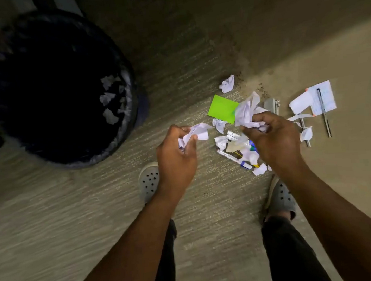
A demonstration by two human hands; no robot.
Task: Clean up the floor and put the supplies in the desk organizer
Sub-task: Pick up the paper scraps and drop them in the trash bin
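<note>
Crumpled paper (246,112) gripped in both hands (272,135).

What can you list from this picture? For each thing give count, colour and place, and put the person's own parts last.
bin: one, black, lined with a bag, far left, paper scraps inside
crumpled paper ball: one, white, on the carpet beyond the pile
sticky note pad: one, bright green, flat on the carpet
pile of supplies and scraps: one mixed heap, mostly white, under the right hand
notepaper: one sheet, white, far right
pen: one, dark, lying across the notepaper
clogs: two, grey, on the feet
left hand: grip on a white paper wad
right hand: grip on a bigger white paper bundle
</note>
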